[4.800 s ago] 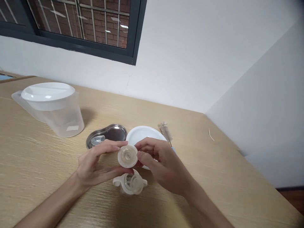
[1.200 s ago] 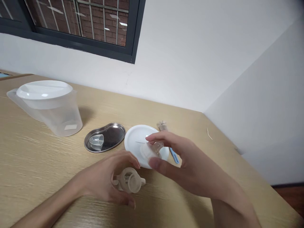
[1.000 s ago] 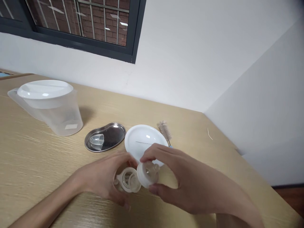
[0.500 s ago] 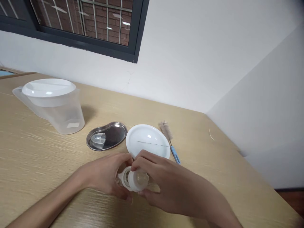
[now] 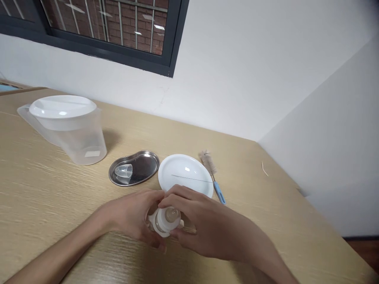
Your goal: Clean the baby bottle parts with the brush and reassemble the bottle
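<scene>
A small baby bottle (image 5: 160, 225) with white side handles is held between my hands near the front of the table. My left hand (image 5: 139, 217) wraps round its left side and handle. Fingers and thumb of my right hand (image 5: 192, 219) grip the white ring (image 5: 168, 221) with the clear teat (image 5: 171, 214) at its top. The ring now sits over the bottle's mouth; whether its thread has caught cannot be made out. Just behind my hands is a white plate (image 5: 185, 169).
A metal kidney tray (image 5: 145, 167) holds a clear cap (image 5: 124, 171). Right of the plate lies a bottle brush (image 5: 219, 192) with a blue handle. A lidded plastic pitcher (image 5: 79, 138) stands at left. Behind are a wall and window.
My right hand has moved slightly left with the ring and teat, which now sit over the bottle's mouth instead of beside it. My left hand has hardly moved.
</scene>
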A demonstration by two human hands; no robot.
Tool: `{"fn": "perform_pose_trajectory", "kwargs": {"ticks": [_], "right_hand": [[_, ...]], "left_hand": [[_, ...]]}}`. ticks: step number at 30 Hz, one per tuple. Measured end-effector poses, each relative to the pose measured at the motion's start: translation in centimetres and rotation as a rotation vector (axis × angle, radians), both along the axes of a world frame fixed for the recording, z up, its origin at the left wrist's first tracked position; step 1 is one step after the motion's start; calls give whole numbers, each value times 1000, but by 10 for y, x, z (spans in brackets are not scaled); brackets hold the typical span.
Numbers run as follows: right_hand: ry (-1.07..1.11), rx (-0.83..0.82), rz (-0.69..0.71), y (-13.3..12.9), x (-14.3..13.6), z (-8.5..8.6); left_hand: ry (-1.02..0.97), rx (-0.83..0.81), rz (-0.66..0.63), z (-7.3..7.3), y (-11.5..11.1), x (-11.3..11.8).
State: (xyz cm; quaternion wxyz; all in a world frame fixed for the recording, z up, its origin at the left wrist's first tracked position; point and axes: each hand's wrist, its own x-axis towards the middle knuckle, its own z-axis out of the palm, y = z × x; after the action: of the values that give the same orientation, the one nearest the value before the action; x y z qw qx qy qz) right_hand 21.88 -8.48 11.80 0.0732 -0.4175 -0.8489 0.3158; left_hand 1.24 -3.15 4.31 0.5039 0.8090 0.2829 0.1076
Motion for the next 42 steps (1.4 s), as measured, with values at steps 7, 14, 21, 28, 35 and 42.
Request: {"fn": "perform_pose_trajectory", "kwargs": {"ticks": [7, 14, 21, 28, 35, 42], "right_hand": [[29, -12, 30, 1, -1, -4], [25, -40, 41, 2, -1, -6], [40, -43, 41, 2, -2, -4], [-20, 32, 49, -2, -5, 0], [-29, 40, 85, -3, -7, 2], [-89, 47, 148, 1, -8, 3]], "left_hand": [[15, -2, 9, 2, 1, 1], [29, 11, 8, 4, 1, 1], [55, -12, 24, 5, 1, 2], [67, -50, 49, 3, 0, 1], [56, -17, 35, -2, 3, 0], [-22, 43, 13, -7, 4, -1]]}}
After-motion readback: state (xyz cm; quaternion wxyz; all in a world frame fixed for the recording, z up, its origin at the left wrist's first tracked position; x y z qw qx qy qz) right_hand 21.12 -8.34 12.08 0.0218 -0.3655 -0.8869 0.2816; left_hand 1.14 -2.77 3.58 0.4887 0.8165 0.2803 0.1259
